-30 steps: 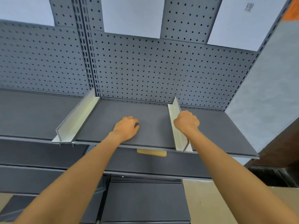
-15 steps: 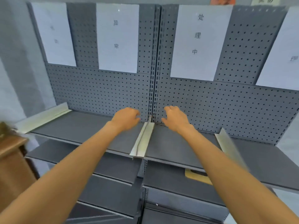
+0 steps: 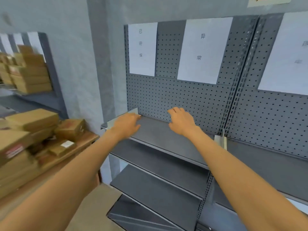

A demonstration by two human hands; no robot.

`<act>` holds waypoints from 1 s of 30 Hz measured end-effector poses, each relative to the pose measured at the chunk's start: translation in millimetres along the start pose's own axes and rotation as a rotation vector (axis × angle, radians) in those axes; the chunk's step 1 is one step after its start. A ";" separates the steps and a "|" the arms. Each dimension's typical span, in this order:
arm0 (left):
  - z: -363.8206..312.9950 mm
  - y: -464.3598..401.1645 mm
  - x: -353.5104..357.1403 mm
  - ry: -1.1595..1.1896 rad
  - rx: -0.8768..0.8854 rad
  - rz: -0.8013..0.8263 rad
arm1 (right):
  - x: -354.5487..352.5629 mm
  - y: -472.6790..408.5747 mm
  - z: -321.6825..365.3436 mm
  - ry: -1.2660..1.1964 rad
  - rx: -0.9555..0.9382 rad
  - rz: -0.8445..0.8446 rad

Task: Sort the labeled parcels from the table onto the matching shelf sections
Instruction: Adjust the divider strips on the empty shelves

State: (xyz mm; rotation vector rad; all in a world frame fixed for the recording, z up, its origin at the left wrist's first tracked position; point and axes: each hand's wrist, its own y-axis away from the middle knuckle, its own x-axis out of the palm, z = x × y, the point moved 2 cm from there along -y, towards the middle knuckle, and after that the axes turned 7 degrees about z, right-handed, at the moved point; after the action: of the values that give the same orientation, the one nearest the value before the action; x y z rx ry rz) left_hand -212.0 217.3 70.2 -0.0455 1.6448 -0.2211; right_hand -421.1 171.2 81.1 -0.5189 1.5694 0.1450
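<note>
Two empty hands up at the shelf (image 3: 166, 140) right now, nothing carried. Left hand (image 3: 126, 125) hovers by the white divider (image 3: 133, 112) at the shelf's left end, fingers loosely curled with nothing in them; can't tell if it's actually touching the divider. Right hand (image 3: 180, 121) is over the same top shelf a bit to the right, fingers relaxed and slightly spread, also holding nothing. A second divider (image 3: 220, 140) stands further right at the upright.

Parcels (image 3: 38, 130) are all off to the left, piled on the wooden desk (image 3: 78, 147), brown boxes with labels, a few leaning on each other. None on the shelf that I can see. Paper signs (image 3: 204, 50) are pinned on the pegboard above each section, though the print is too blurry for me to read properly.

My guess: the person is between parcels, or sizing up the sections, so sorting looks barely started. Next move probably means turning left to the desk, grabbing a box, reading its label and matching it to a sign. That pile looks messy, so pulling one out carelessly could tip the others.
</note>
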 end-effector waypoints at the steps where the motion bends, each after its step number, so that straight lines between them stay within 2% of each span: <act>1: 16.4 1.4 -2.9 -0.002 -0.021 -0.013 | 0.0 -9.7 11.5 0.000 -0.009 -0.004; 8: 118.3 -5.8 -7.5 -0.029 -0.134 -0.020 | 7.3 -88.6 71.9 -0.018 -0.058 -0.016; 13: 175.1 -40.9 -6.8 -0.052 -0.133 -0.077 | 24.7 -160.4 106.4 -0.075 -0.050 -0.032; 21: 267.3 -119.7 -10.8 -0.075 -0.157 -0.066 | 61.8 -286.5 153.7 -0.075 -0.066 0.029; 27: 319.1 -165.6 18.3 -0.021 -0.139 -0.023 | 88.9 -336.4 175.9 -0.071 -0.060 0.088; 30: 333.3 -196.0 33.8 0.018 -0.104 0.003 | 101.8 -348.8 175.6 -0.063 0.004 0.113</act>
State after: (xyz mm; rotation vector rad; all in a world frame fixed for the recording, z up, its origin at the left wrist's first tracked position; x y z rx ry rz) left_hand 95.0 -19.0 47.1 -0.1202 1.6734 -0.1338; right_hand -116.4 -91.0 45.4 -0.4192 1.5372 0.2422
